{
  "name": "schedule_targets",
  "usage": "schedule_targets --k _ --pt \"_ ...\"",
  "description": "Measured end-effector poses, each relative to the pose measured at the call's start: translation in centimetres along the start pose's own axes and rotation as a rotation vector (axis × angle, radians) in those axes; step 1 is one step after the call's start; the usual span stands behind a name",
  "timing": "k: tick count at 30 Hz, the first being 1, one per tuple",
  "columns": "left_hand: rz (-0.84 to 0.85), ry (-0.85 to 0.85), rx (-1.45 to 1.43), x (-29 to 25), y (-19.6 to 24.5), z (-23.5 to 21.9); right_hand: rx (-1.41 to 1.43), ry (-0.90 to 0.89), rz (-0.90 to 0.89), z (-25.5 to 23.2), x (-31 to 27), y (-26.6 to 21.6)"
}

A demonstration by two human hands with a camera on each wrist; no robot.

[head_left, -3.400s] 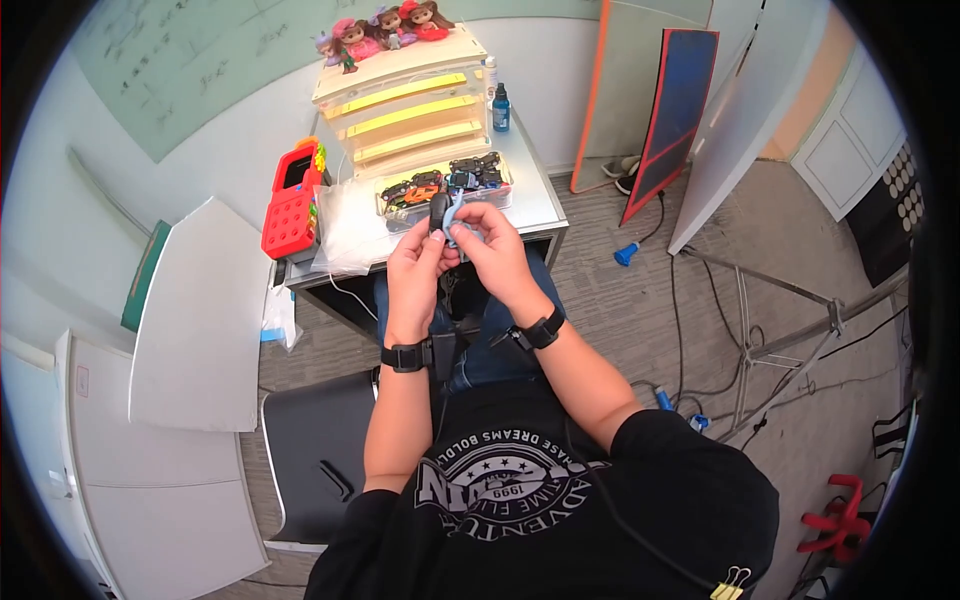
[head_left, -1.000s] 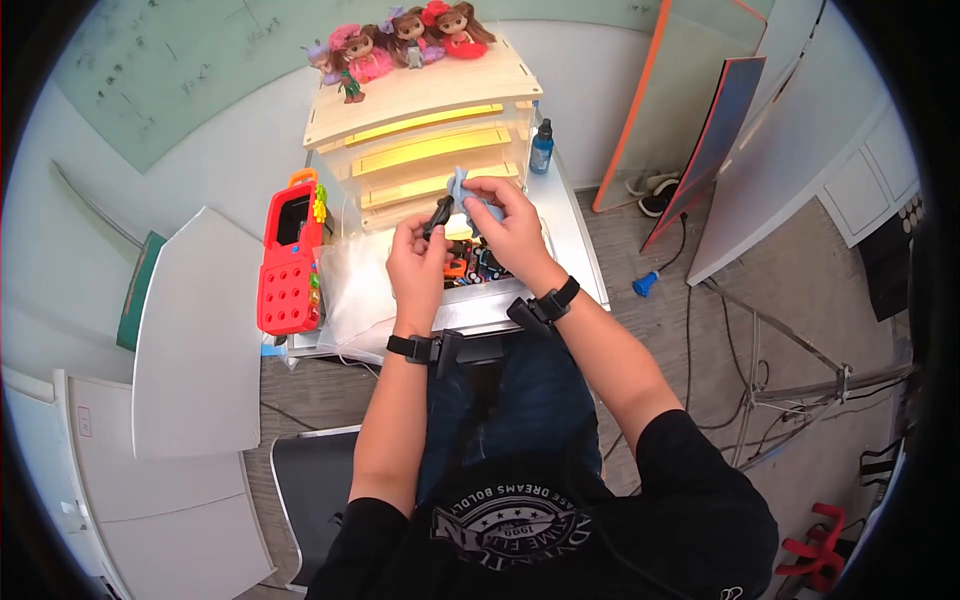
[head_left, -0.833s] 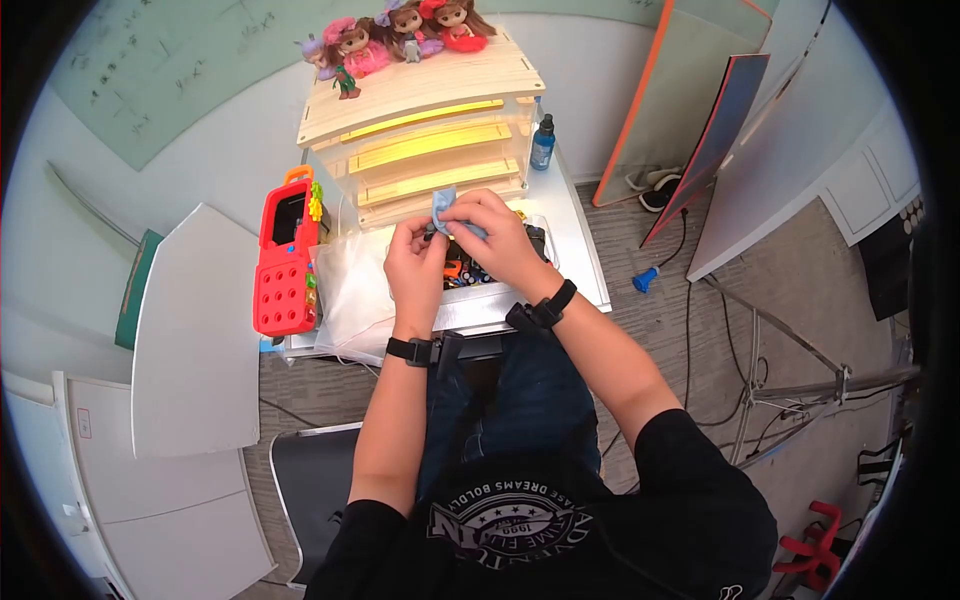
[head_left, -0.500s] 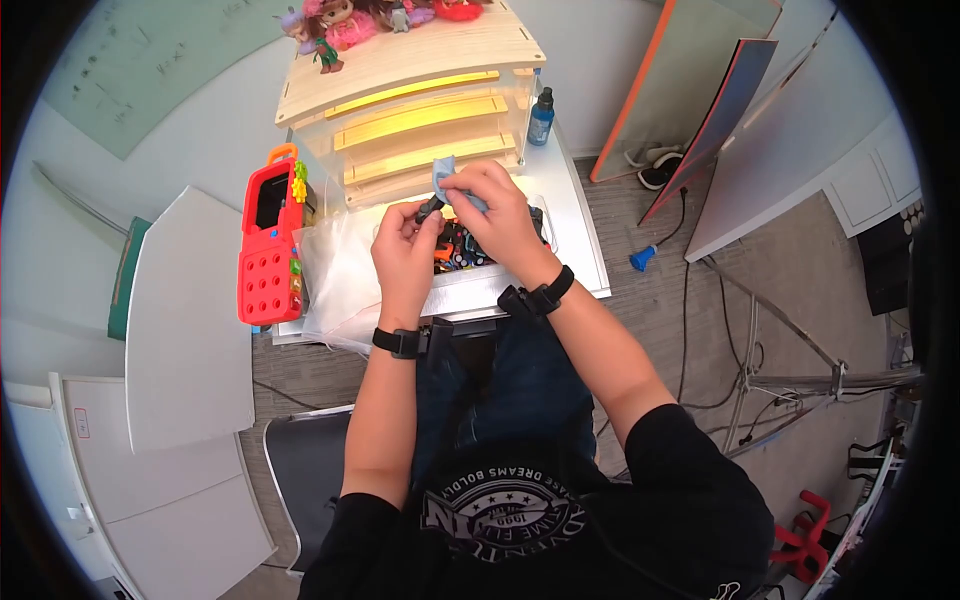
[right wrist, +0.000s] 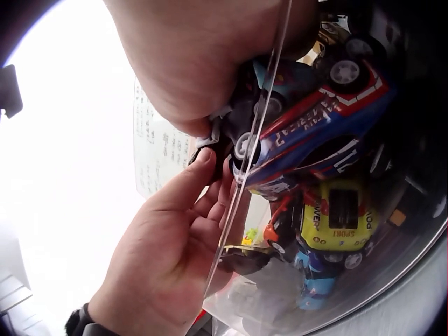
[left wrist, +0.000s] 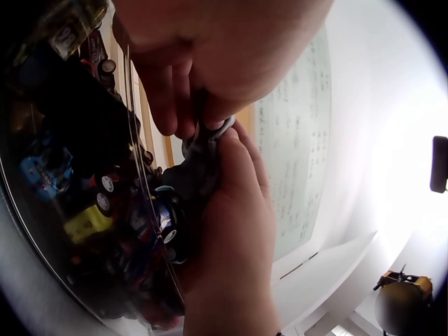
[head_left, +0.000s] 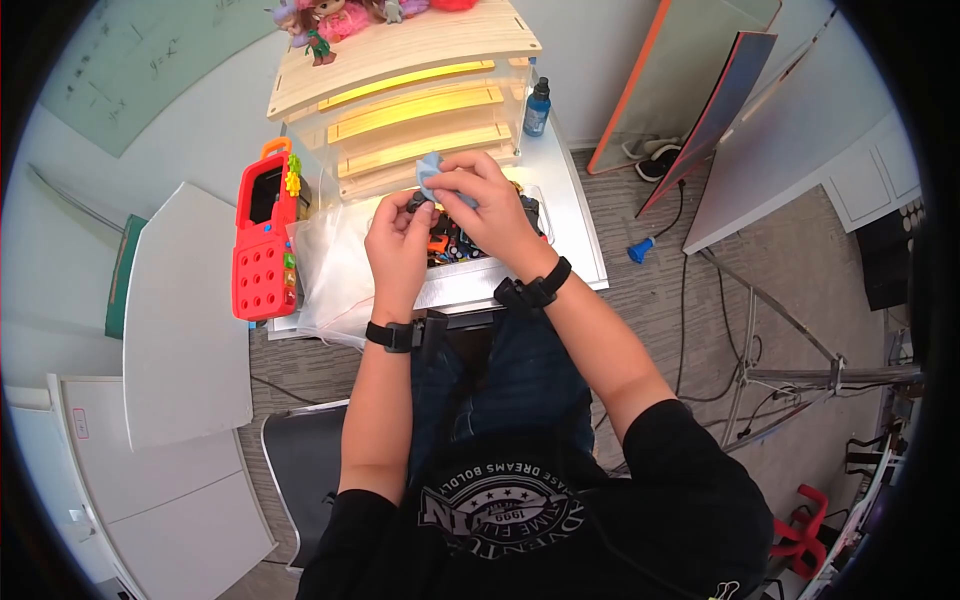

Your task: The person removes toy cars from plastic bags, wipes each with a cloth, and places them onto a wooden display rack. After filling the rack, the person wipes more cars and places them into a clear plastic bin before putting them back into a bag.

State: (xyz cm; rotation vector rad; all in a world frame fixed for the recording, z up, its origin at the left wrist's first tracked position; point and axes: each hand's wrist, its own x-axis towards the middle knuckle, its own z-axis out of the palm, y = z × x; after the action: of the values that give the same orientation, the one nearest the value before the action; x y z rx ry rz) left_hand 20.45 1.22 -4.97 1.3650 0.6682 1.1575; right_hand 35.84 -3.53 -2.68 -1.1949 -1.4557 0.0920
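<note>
My left hand (head_left: 397,245) grips a small, dark, rounded object (head_left: 417,201), mostly hidden by fingers; its kind is hard to tell. Pinched in my right hand (head_left: 492,208) is a light blue cloth (head_left: 428,170), its upper end sticking up past the fingertips and pressed against the dark object. Both hands meet above a clear plastic box of toy cars (head_left: 460,248). In the right wrist view the left thumb (right wrist: 203,157) lies along the dark object, close to the cloth's grey-looking edge. The left wrist view shows the fingertips of both hands together, partly in shadow.
Behind the box stands a wooden rack (head_left: 400,85) with dolls on top. A red toy case (head_left: 265,245) and a clear plastic bag (head_left: 335,265) lie to the left. A blue bottle (head_left: 537,108) stands at the table's back right.
Since the oldest frame, both hands have moved forward from the table's front edge to above the box. The cloth has shifted over the dark object, now covering more of it.
</note>
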Motion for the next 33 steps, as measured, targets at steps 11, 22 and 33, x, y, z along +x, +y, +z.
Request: schedule_targets --k 11,22,33 --pt "-0.006 -0.020 0.021 0.1 0.1 -0.2 0.088 0.018 0.118 -0.1 0.0 -0.5" --pt "-0.026 -0.057 0.023 0.5 0.1 -0.7 0.121 -0.083 0.125 -0.1 0.1 -0.3" --pt "-0.125 -0.107 0.029 0.2 0.9 0.0 0.169 0.116 0.165 -0.7 0.0 -0.8"
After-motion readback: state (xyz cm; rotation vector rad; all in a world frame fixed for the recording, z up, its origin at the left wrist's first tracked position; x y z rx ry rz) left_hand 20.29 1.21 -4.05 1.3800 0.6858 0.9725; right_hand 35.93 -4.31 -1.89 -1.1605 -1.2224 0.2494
